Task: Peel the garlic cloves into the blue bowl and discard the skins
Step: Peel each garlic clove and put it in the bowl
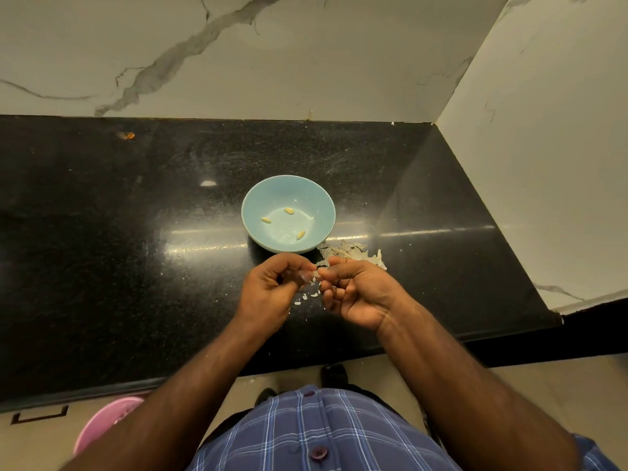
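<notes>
Both pinching 1 garlic clove [315,274]: left hand [272,287], right hand [353,294]. Best peeled near the blue bowl [324,212], over the skins [353,254].

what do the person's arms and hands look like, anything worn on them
Both forearms are bare down to the wrists, with no sleeve showing except a bit of blue plaid cuff by the right elbow at the frame's lower right. The left hand and right hand wear no gloves, and no watch, ring or band is visible. The shirt is blue plaid with white lines and dark maroon buttons.
</notes>
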`<state>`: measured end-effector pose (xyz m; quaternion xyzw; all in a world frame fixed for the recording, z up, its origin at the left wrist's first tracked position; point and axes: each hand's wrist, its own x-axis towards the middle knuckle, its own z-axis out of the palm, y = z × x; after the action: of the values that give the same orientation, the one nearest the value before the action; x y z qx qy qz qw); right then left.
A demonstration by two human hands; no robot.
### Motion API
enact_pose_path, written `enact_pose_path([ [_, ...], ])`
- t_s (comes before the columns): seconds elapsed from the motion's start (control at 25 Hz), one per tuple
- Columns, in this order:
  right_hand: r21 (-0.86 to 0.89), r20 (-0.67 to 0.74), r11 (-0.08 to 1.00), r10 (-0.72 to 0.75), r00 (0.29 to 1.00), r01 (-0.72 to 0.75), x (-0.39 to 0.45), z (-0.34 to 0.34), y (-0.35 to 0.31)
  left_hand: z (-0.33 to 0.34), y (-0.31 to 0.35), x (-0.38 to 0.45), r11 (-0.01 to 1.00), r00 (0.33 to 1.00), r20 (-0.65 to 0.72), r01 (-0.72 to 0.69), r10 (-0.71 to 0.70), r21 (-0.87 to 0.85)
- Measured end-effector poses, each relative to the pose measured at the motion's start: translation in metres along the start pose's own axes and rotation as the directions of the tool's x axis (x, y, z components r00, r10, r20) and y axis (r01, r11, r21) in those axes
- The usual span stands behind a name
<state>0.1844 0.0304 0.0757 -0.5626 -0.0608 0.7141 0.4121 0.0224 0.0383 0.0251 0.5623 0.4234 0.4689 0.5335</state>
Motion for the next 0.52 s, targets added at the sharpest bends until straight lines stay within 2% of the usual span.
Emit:
enact_pose_path([
  [0.12, -0.005, 0.001, 1.000, 0.017, 1.000, -0.017, 0.0007, 0.0005, 0.0009, -0.0005, -0.0007, 0.0011, 0.999, 0.999, 0.011, -0.032, 0.032, 0.006],
  [0.52, 0.027, 0.064, 0.998, 0.062, 0.996, -0.064, 0.0006, -0.0007, 0.0054, -0.0052, -0.0013, 0.0007, 0.997, 0.999, 0.032, -0.016, 0.018, -0.081],
])
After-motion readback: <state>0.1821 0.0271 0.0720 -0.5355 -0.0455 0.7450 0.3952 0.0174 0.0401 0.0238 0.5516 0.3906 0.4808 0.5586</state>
